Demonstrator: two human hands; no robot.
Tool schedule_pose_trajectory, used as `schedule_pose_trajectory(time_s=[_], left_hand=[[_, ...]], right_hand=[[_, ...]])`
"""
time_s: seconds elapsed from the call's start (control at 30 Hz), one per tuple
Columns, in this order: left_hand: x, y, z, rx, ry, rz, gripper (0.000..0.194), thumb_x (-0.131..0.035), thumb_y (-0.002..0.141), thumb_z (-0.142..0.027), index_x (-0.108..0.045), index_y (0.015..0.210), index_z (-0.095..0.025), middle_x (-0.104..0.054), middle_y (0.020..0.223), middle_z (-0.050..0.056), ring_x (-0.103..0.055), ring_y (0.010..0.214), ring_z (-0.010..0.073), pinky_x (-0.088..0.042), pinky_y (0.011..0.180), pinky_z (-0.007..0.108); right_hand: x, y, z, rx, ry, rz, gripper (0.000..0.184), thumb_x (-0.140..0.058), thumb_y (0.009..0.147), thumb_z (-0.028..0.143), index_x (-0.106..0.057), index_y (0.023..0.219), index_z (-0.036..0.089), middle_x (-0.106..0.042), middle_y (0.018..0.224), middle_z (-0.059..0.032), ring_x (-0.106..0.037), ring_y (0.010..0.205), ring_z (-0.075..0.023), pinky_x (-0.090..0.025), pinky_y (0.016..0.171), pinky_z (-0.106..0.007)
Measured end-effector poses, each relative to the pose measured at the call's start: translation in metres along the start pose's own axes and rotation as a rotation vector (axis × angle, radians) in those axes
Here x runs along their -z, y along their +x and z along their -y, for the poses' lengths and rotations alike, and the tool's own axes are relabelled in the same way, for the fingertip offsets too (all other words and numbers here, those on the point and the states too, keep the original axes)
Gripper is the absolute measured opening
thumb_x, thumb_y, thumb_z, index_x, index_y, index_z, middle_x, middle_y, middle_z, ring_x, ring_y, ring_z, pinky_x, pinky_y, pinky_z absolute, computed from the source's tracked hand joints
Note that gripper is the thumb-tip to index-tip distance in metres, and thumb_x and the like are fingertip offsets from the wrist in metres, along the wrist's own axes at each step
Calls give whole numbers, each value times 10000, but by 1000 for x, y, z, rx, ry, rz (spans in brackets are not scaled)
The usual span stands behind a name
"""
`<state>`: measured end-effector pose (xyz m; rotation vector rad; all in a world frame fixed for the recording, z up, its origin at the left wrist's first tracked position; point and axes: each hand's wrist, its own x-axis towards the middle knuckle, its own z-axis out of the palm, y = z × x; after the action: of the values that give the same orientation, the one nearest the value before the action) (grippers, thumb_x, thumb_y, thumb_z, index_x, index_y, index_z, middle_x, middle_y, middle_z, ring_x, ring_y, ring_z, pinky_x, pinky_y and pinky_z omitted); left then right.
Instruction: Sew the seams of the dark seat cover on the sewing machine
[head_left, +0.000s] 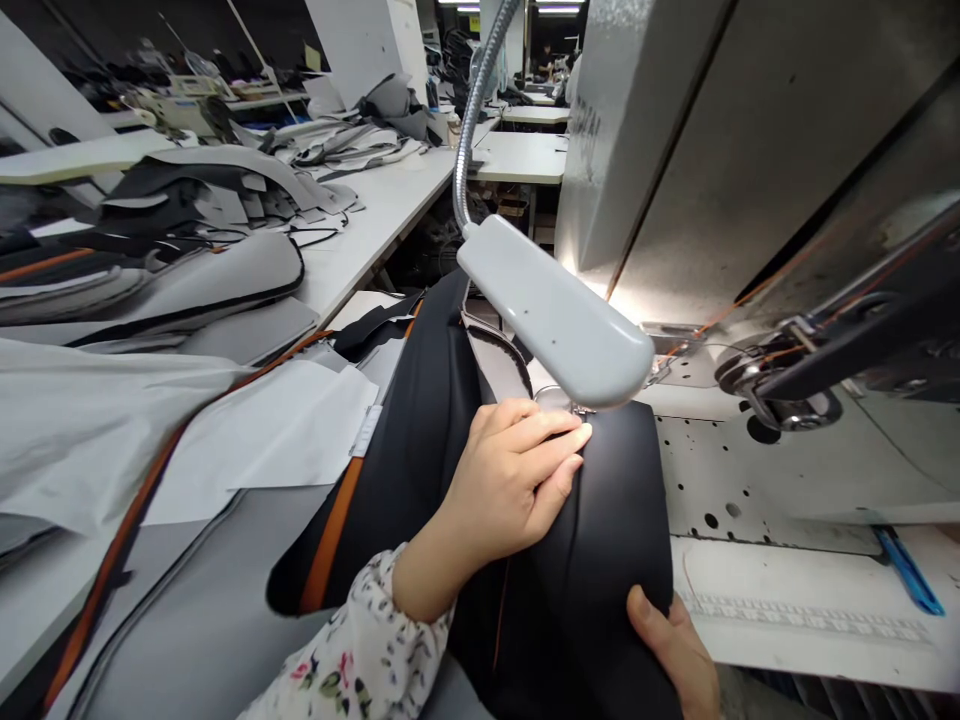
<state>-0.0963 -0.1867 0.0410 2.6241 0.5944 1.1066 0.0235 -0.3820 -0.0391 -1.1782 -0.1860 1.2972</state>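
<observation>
Black fabric (600, 520) with an orange stripe (330, 535) lies across the sewing machine bed. My left hand (510, 480) rests flat on it, fingers stretched toward the needle area under the lamp head. At the bottom edge my right hand (675, 650) holds the black fabric, thumb on top; its other fingers are hidden under the cloth.
A grey gooseneck lamp (555, 310) hangs over the needle. The sewing machine body (720, 150) fills the right side, with a perforated bed (750, 480). Grey and black cut pieces (187, 260) pile on the left table. A blue tool (907, 570) lies at the right.
</observation>
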Motion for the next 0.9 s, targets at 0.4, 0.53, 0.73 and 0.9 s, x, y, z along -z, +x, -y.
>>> schedule_pose_trajectory(time_s=[0.4,0.53,0.73,0.9], left_hand=[[-1,0,10,-43,-15,9,293,-526,1047,-270,-764,1218,-257,-749,1231,29,-591,1075,230,-399,910,396],[1,-1,11,-51,-22,18,286,-549,1037,-251,-762,1228,-263,-736,1237,52,-612,1102,240,-422,955,416],[7,9,27,82,-271,40,290,-513,1034,-239,-801,1059,-256,-770,1100,25,-691,1020,203,-516,925,349],[-3,50,60,288,-332,171,300,-495,969,-211,-774,866,-173,-767,972,56,-691,1032,246,-538,981,361]], right_hand=[[6,3,28,119,-226,91,403,-657,921,585,-802,1051,232,-800,1011,-120,-730,1095,-346,-554,1018,-493],[90,37,68,770,-1077,-353,442,-471,1000,552,-773,943,234,-776,1074,-106,-703,1114,-303,-517,1044,-432],[255,54,133,545,-1589,-994,380,-521,859,380,-705,1016,87,-708,1009,-283,-650,973,-410,-486,885,-522],[305,54,134,343,-1732,-945,382,-467,813,217,-709,1059,54,-686,946,-306,-666,898,-389,-456,810,-492]])
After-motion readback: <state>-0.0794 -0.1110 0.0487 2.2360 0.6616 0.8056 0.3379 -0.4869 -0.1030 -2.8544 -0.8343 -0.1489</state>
